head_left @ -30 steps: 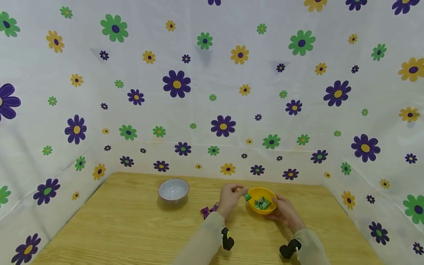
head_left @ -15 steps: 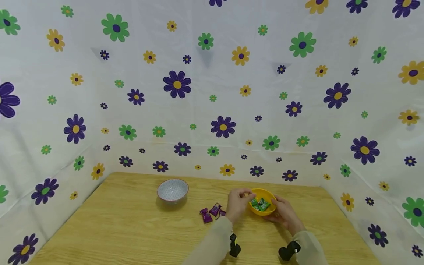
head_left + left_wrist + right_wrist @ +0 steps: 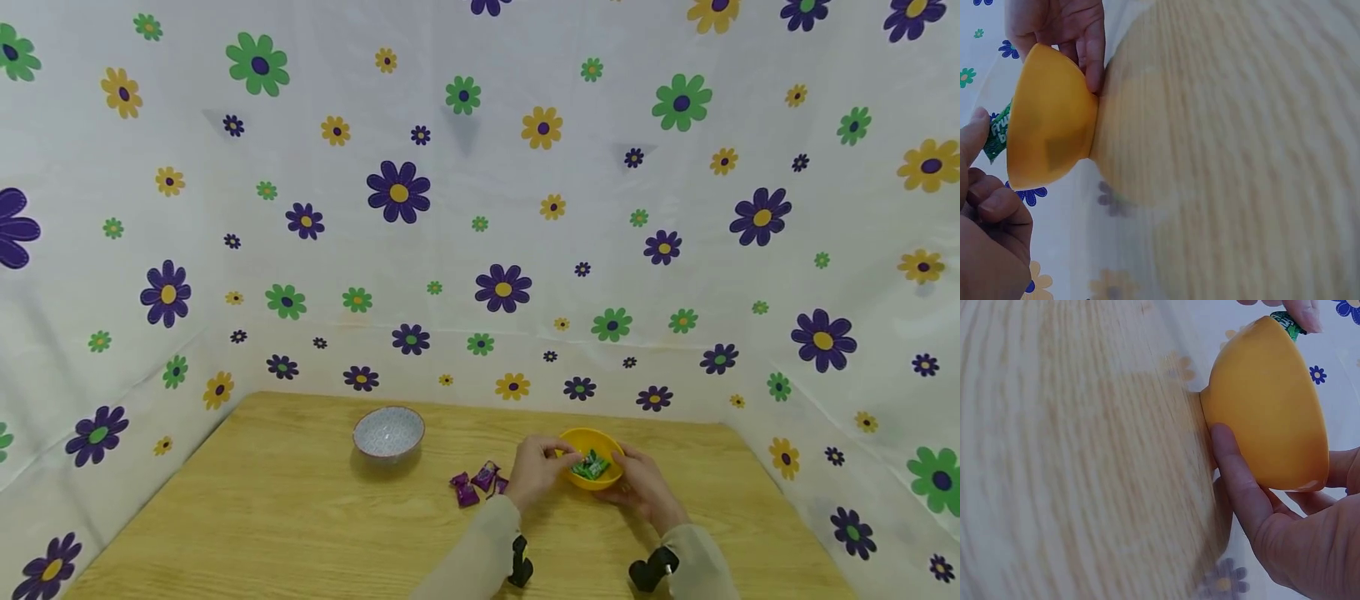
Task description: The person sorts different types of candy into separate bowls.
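In the head view, a yellow bowl [image 3: 613, 475] stands on the table at right of centre, with several green-wrapped candies [image 3: 592, 467] inside. My right hand [image 3: 647, 492] grips its right side, the thumb at the rim and a finger [image 3: 1238, 478] low along the outer wall. My left hand [image 3: 534, 473] is at the bowl's left rim. Between its thumb and fingers it pinches a green-wrapped candy [image 3: 999, 132], which shows just past the rim in the left wrist view. Purple-wrapped candies [image 3: 465, 492] lie on the table left of my left hand, one partly behind it.
A grey-white patterned bowl [image 3: 388, 433] with a red rim stands at the left back of the wooden table [image 3: 300, 517]. A white flower-print sheet [image 3: 465, 183] encloses the table at the back and both sides.
My left hand has carried the green candy rightward from outside the yellow bowl to its rim, uncovering more of the purple candies. My right hand keeps holding the bowl in nearly the same place.
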Demonstrator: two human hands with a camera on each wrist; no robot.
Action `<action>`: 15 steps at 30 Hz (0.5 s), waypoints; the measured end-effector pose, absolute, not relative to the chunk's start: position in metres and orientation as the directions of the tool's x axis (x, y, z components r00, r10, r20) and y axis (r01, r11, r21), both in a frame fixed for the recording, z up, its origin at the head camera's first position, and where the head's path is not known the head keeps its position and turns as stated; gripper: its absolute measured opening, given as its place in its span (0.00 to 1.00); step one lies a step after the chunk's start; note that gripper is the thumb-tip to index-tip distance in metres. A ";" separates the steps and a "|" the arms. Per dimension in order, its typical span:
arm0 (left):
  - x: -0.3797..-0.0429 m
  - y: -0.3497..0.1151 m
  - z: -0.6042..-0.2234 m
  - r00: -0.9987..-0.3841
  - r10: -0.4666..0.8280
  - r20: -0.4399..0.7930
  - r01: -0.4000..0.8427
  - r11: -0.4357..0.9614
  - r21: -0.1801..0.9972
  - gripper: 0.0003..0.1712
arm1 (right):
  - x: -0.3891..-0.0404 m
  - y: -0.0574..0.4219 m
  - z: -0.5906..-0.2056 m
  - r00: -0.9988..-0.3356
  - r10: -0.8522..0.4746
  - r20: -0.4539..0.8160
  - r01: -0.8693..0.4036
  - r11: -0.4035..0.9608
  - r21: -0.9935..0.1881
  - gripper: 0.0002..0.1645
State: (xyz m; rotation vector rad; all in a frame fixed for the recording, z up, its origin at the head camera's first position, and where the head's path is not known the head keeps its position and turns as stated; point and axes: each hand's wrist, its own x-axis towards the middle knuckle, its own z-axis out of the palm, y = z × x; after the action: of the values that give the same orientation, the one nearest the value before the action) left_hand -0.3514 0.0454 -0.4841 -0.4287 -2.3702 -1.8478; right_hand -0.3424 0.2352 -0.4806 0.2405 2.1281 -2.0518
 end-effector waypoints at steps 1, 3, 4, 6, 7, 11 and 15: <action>-0.352 0.045 -0.484 -0.955 0.160 0.249 0.280 0.222 0.934 0.04 | -0.342 0.235 -0.480 -0.971 -0.006 -0.238 0.238 0.038 -0.971 0.33; -0.352 0.044 -0.482 -0.953 0.170 0.251 0.285 0.223 0.932 0.05 | -0.342 0.235 -0.479 -0.971 -0.001 -0.238 0.237 0.038 -0.971 0.33; -0.351 0.043 -0.481 -0.953 0.173 0.250 0.285 0.222 0.932 0.05 | -0.342 0.235 -0.479 -0.972 -0.002 -0.234 0.234 0.037 -0.971 0.32; -0.350 0.040 -0.480 -0.953 0.175 0.247 0.281 0.215 0.935 0.05 | -0.342 0.235 -0.480 -0.974 -0.005 -0.225 0.225 0.037 -0.974 0.32; -0.349 0.039 -0.480 -0.953 0.174 0.249 0.283 0.207 0.936 0.05 | -0.342 0.235 -0.480 -0.975 -0.004 -0.223 0.223 0.038 -0.974 0.32; -0.349 0.033 -0.481 -0.954 0.154 0.257 0.286 0.207 0.936 0.04 | -0.342 0.235 -0.482 -0.975 -0.006 -0.221 0.221 0.037 -0.975 0.32; -0.349 0.028 -0.481 -0.963 0.133 0.233 0.258 0.214 0.942 0.04 | -0.343 0.235 -0.482 -0.972 0.006 -0.233 0.233 0.038 -0.972 0.32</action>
State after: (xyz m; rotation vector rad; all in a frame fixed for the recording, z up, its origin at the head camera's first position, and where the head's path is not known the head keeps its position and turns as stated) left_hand -0.3493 0.0284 -0.4811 -0.3827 -2.3660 -1.8699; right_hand -0.3426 0.2354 -0.4824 0.2499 2.1377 -2.0559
